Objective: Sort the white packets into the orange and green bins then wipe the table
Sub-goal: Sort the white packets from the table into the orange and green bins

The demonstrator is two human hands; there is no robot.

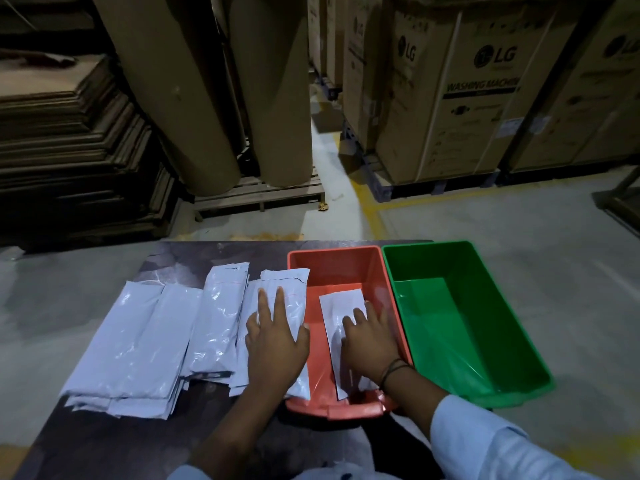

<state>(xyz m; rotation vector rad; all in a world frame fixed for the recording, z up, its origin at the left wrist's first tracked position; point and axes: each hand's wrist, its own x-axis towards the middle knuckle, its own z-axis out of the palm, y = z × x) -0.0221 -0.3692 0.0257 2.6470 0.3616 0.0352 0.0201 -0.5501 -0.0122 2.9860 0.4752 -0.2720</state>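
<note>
Your left hand [275,337] lay flat, fingers straight, on a packet [287,280] just left of the orange bin [332,252]. Your right hand [370,344] pressed a second packet [341,303] flat inside it. Both looked light, limp and slippery, so an edge was the place to pinch.

One wide-angle camera, worn on the person's head, looked forward and steeply down from above the near edge of the table [114,441]. It sat close: the left hand [277,344] and right hand [372,344] filled the lower middle, the far edge crossed mid-frame, and stacked cartons [460,91] stood beyond.
</note>
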